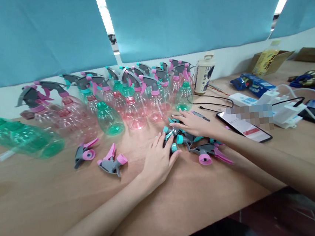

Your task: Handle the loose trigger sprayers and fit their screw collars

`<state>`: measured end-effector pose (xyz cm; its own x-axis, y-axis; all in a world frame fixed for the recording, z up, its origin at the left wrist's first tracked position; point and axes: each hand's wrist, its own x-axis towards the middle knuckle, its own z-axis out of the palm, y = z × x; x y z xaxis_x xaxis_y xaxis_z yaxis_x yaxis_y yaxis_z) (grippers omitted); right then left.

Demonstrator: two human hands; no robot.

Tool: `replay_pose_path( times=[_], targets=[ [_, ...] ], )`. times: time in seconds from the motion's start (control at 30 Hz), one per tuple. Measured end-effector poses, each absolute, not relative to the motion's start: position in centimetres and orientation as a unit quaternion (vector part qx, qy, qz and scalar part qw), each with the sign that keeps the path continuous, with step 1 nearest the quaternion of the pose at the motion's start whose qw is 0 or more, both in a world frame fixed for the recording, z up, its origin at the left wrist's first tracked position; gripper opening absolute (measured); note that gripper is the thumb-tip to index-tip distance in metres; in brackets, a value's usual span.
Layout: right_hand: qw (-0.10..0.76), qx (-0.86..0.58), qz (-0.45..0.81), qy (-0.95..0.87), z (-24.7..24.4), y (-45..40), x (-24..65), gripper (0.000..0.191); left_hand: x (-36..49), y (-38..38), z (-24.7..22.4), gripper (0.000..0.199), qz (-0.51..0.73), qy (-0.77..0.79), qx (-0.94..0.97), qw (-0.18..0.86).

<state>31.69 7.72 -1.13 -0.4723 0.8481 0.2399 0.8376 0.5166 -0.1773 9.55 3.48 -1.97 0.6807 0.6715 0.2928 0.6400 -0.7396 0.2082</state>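
Teal and grey spray trigger heads [189, 139] lie in a loose pile on the table. My left hand [157, 160] rests at the pile's left side, fingers stretched out and thumb apart, over a teal-collared head [173, 147]. From the right, my right hand [193, 124] reaches over the back of the pile with its fingers spread; they partly hide the heads below. A pink and grey trigger head [205, 154] lies just in front of my right forearm. Two more pink ones, a nearer head [112, 162] and a farther head [85, 154], lie left of my left hand.
Behind stand several pink and green bottles, many with sprayers fitted, including an uncapped green bottle [110, 120]. Green bottles [22, 136] lie at the left. A phone [244, 126], cables, a power strip [243, 99] and a white cup [204, 74] occupy the right side.
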Motion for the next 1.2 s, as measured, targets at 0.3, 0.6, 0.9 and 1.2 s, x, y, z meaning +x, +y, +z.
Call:
replay_pose_path(
  times=[0.3, 0.6, 0.9, 1.2],
  targets=[
    [0.176, -0.498, 0.003, -0.849, 2.7, 6.7, 25.9, 0.048, 7.2, 2.1, -0.8, 0.047, 0.217, 0.282, 0.932, 0.066],
    [0.176, -0.383, 0.099, -0.901, 3.2, 3.8, 16.1, 0.034, -0.7, -1.9, -0.1, 0.016, 0.304, 0.176, 0.936, 0.015],
    [0.153, -0.346, 0.175, -0.909, 0.8, 5.2, 13.4, 0.047, -8.9, -1.6, 1.3, 0.017, 0.31, 0.333, 0.891, -0.006],
    [0.235, -0.351, 0.226, -0.878, 0.1, 4.0, 14.3, 0.029, -12.5, 4.3, 2.1, 0.041, 0.191, 0.509, 0.839, -0.025]
  ],
)
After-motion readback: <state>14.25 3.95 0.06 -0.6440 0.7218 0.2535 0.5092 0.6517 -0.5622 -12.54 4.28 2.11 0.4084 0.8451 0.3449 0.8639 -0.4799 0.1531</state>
